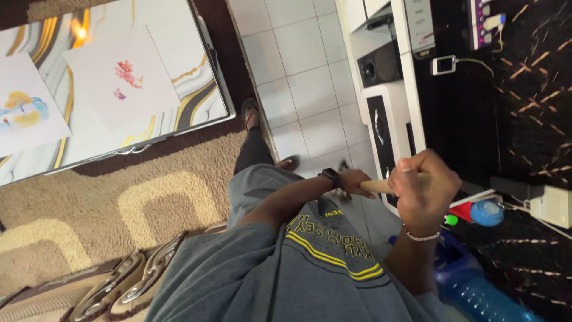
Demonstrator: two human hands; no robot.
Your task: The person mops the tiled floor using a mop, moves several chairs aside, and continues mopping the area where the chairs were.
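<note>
From the head camera we see our right hand [424, 189] clenched around the top of a pale wooden handle [379, 185], smooth, round and light tan. Our left hand [356, 180], just beyond the right, wraps its fingers around the same handle lower down, over the white floor tiles [310, 89] beside the black cabinet [459, 113].

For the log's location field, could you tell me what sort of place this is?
Probably a home living room: a patterned carpet, a marble-look table with painted sheets, and a speaker in a white media unit.
</note>
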